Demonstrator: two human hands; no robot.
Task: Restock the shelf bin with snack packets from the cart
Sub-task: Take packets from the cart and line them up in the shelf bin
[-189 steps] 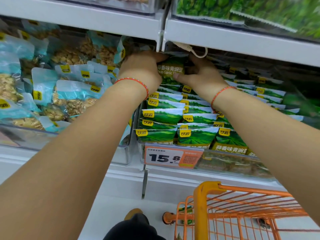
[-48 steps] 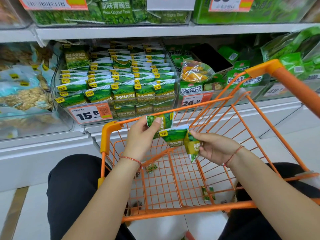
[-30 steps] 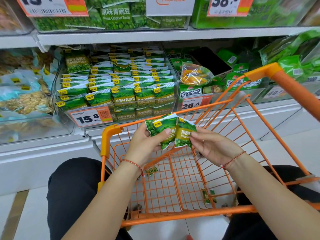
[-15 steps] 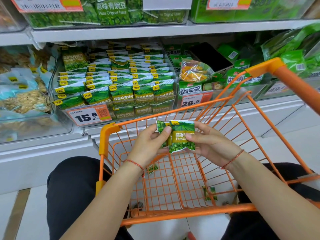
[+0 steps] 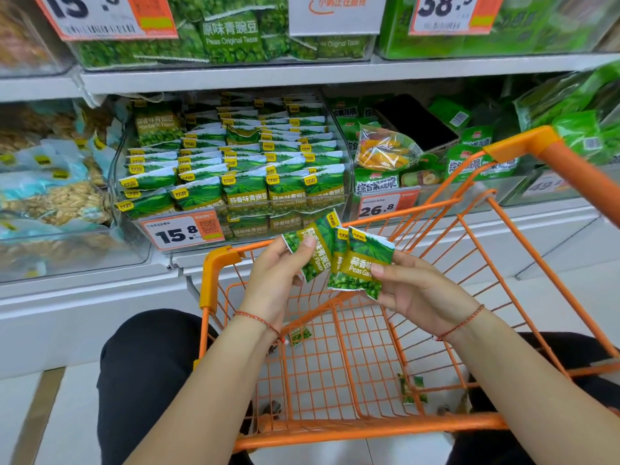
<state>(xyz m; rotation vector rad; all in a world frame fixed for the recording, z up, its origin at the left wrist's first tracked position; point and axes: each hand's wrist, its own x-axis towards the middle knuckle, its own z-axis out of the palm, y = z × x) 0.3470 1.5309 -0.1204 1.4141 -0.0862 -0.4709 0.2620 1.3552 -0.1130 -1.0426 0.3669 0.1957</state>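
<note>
Head view: both hands are raised above the orange cart [image 5: 365,427], each holding green pea packets. The left hand [image 5: 278,280] pinches one tilted packet [image 5: 317,250] between thumb and fingers. The right hand [image 5: 419,290] grips two overlapping packets [image 5: 364,263], thumb across their front. The two lots sit just beside each other, edges touching or nearly so. Two loose packets lie on the cart floor, one [image 5: 299,335] near the left wrist, one [image 5: 412,389] toward the right. The shelf bin [image 5: 141,226], price tag [image 5: 183,232] reading 15.8, stands behind the cart, filled with rows of matching packets.
</note>
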